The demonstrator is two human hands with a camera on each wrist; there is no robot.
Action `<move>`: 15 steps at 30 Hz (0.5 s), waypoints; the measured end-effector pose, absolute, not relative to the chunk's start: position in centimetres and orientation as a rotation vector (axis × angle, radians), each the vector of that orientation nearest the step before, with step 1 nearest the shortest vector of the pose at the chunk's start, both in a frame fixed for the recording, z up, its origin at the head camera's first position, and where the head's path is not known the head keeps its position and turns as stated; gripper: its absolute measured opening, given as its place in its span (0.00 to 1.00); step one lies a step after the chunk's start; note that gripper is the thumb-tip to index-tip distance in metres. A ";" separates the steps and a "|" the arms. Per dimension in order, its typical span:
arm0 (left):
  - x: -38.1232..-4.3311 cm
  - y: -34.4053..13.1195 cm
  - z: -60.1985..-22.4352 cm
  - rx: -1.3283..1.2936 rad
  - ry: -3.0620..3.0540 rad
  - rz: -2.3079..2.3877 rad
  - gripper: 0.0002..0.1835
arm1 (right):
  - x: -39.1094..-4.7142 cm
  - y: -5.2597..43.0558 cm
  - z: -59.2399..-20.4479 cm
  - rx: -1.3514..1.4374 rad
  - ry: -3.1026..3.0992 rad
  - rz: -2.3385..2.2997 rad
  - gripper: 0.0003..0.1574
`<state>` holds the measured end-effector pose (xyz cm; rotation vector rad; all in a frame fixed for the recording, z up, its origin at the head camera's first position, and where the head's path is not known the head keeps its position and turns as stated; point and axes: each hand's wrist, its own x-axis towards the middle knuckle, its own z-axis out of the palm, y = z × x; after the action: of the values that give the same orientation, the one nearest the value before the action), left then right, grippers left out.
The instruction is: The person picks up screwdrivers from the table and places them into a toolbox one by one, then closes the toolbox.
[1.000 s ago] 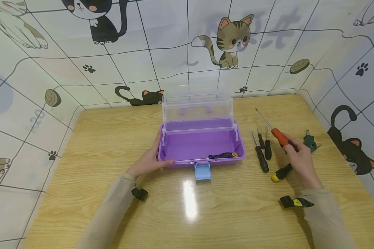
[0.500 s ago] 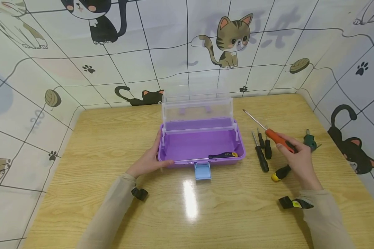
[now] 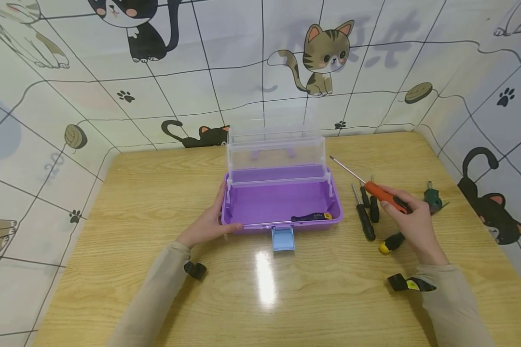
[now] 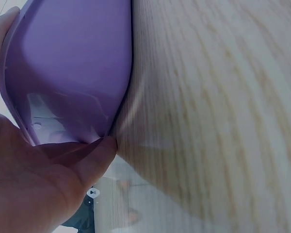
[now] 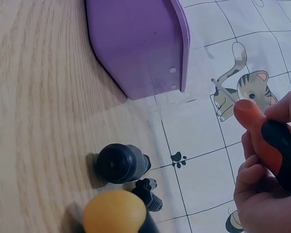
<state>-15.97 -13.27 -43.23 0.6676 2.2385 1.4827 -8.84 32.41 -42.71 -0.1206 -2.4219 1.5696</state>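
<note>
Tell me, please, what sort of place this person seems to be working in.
Probably a small indoor tabletop workspace, perhaps a set-up corner: a wood-grain table has cat-patterned walls around it, and on it are an open purple box and loose screwdrivers.

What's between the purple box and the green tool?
In the head view: three black screwdrivers, then the right hand holding an orange screwdriver.

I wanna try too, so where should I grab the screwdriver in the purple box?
Probably by its thick black handle, from above: it lies along the front wall, the clear lid is tipped back, and the thin shaft gives less to hold.
</note>
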 end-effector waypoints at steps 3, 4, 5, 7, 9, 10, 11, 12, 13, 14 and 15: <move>-16.0 -13.2 -43.3 0.670 2.235 1.490 0.65 | -8.8 32.3 -42.5 -0.090 -2.424 1.565 0.24; -15.9 -13.2 -43.2 0.672 2.235 1.491 0.65 | -8.8 32.3 -42.4 -0.081 -2.427 1.563 0.24; -15.9 -13.2 -43.1 0.673 2.234 1.491 0.65 | -8.8 32.2 -42.3 -0.075 -2.431 1.567 0.24; -15.6 -13.0 -42.2 0.662 2.225 1.488 0.65 | -8.8 32.2 -42.1 -0.075 -2.451 1.568 0.25; -15.6 -13.0 -42.2 0.658 2.226 1.486 0.65 | -8.8 32.1 -42.0 -0.077 -2.486 1.572 0.25; -15.6 -13.0 -42.1 0.659 2.229 1.484 0.65 | -8.8 32.1 -41.9 -0.079 -2.503 1.575 0.26; -15.6 -12.9 -42.1 0.663 2.230 1.484 0.65 | -8.8 32.0 -41.8 -0.083 -2.520 1.576 0.26; -15.6 -12.9 -42.1 0.665 2.232 1.483 0.65 | -8.8 32.0 -41.8 -0.081 -2.531 1.578 0.26; -15.5 -12.9 -42.1 0.668 2.235 1.480 0.65 | -8.8 31.9 -41.7 -0.072 -2.534 1.582 0.26; -15.5 -12.9 -42.1 0.670 2.236 1.479 0.65 | -8.8 31.8 -41.7 -0.062 -2.531 1.588 0.26; -15.5 -12.9 -42.1 0.671 2.238 1.478 0.65 | -8.9 31.8 -41.7 -0.052 -2.525 1.594 0.27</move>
<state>-15.51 -12.90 -42.06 0.6713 2.2377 1.4782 -8.86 31.75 -41.65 -0.0516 -2.5248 1.5945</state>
